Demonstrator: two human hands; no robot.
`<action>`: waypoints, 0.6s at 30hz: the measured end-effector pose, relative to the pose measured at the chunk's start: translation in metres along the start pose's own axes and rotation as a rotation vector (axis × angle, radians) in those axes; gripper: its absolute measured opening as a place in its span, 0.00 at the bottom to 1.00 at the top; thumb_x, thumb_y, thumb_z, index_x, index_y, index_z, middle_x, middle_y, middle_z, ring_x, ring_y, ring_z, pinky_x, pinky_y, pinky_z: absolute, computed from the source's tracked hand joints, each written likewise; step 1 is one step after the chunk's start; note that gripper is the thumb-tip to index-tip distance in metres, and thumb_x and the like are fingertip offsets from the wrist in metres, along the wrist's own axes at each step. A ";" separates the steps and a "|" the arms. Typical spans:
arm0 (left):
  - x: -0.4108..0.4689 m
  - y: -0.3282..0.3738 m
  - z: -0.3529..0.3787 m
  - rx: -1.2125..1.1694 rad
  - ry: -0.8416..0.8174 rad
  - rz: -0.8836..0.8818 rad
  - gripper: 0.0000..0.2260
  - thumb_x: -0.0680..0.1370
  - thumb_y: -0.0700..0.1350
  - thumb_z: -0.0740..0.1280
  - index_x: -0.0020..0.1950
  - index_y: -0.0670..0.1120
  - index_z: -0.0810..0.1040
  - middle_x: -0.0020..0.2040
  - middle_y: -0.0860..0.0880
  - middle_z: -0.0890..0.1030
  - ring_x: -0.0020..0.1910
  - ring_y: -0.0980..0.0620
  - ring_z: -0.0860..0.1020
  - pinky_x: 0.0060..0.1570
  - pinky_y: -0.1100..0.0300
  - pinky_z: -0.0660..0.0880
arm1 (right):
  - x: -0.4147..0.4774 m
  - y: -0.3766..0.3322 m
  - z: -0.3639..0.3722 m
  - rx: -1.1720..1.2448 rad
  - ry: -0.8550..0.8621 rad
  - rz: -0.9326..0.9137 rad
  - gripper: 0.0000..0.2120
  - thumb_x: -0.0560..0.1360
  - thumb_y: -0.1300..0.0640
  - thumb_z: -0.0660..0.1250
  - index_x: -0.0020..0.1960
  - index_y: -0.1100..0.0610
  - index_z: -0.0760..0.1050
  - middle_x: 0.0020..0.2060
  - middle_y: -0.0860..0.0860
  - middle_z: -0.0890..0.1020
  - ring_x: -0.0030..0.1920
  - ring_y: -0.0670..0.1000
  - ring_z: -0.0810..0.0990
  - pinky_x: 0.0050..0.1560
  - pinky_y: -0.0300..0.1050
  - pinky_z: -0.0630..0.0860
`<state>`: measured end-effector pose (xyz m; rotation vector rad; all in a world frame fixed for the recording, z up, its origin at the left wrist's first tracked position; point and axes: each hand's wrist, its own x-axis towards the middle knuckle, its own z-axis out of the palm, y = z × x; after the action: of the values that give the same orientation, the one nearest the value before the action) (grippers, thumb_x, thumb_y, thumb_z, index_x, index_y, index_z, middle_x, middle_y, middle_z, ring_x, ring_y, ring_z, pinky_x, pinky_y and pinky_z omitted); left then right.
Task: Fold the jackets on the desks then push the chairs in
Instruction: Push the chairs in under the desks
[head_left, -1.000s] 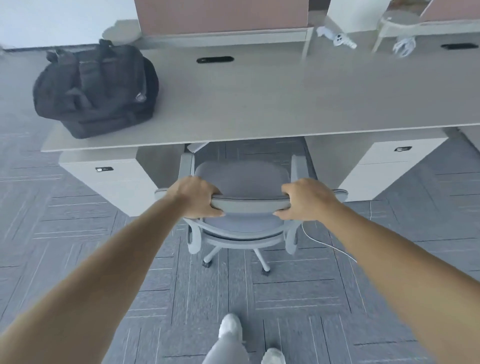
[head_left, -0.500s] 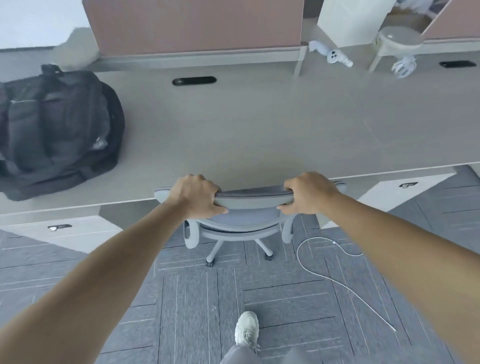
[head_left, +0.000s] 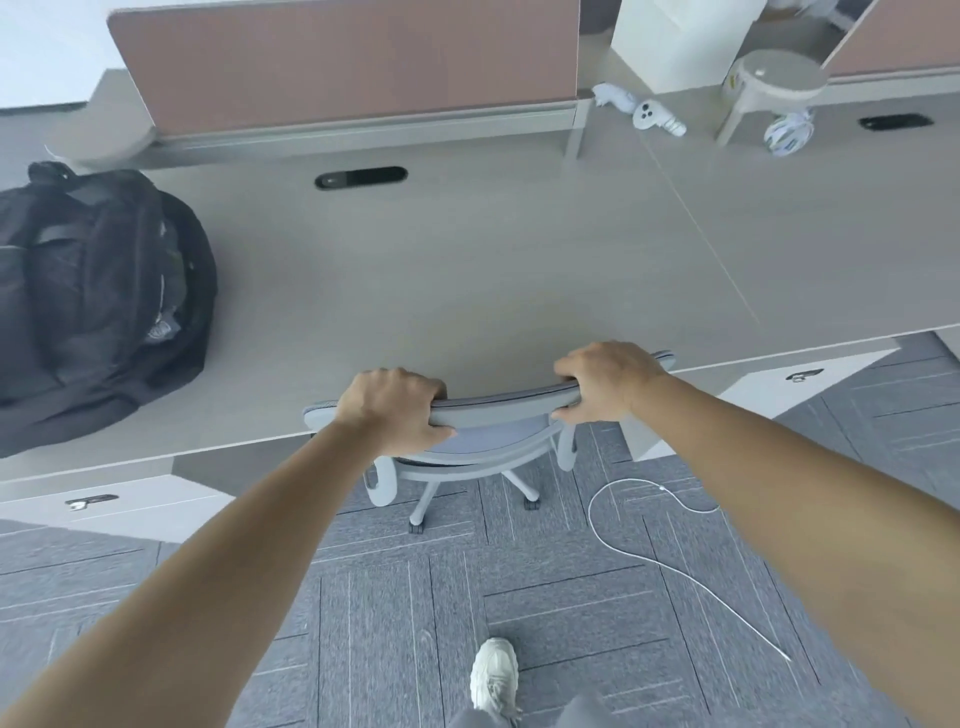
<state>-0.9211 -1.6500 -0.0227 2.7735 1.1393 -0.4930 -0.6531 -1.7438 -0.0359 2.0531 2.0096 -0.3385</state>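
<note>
Under worktop (head_left: 467, 286) front edge, grey chair (head_left: 504, 408) sits pushed in, only backrest and base showing. We grip backrest top: left hand (head_left: 392, 408) curled round left end, right hand (head_left: 608, 382) round right end. Black backpack (head_left: 93, 301) on worktop, left. White cable (head_left: 649, 551) on carpet, right.

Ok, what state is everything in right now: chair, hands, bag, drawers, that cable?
chair: seat under the desk, backrest top at the desk's edge.
left hand: grips the backrest top.
right hand: grips the backrest top.
backpack: lying on the desk's left end; zipped or not, cannot tell.
left drawer: shut.
right drawer: shut.
cable: lying loose on the floor, right of the chair.
</note>
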 end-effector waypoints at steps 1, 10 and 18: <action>-0.006 0.005 -0.003 -0.012 -0.003 -0.003 0.19 0.74 0.66 0.63 0.60 0.58 0.77 0.55 0.53 0.83 0.54 0.46 0.80 0.53 0.53 0.77 | -0.009 -0.005 -0.002 0.022 0.013 0.029 0.22 0.71 0.35 0.69 0.52 0.52 0.74 0.49 0.48 0.80 0.51 0.57 0.79 0.44 0.47 0.73; -0.025 0.174 -0.063 -0.089 0.287 0.302 0.24 0.77 0.58 0.66 0.70 0.49 0.71 0.63 0.48 0.76 0.62 0.44 0.75 0.58 0.51 0.73 | -0.183 0.036 0.005 0.295 0.170 0.410 0.26 0.77 0.49 0.67 0.71 0.56 0.66 0.66 0.55 0.69 0.69 0.58 0.68 0.62 0.54 0.73; -0.071 0.491 -0.067 -0.123 0.202 0.773 0.10 0.79 0.55 0.65 0.56 0.52 0.78 0.57 0.54 0.79 0.59 0.47 0.77 0.56 0.54 0.74 | -0.535 0.136 0.097 0.440 0.176 0.983 0.18 0.78 0.50 0.66 0.66 0.52 0.75 0.62 0.54 0.75 0.63 0.58 0.76 0.60 0.49 0.74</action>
<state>-0.6084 -2.0335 0.0505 2.8881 0.0473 -0.0513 -0.5281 -2.2824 0.0537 3.1042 0.7965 -0.4091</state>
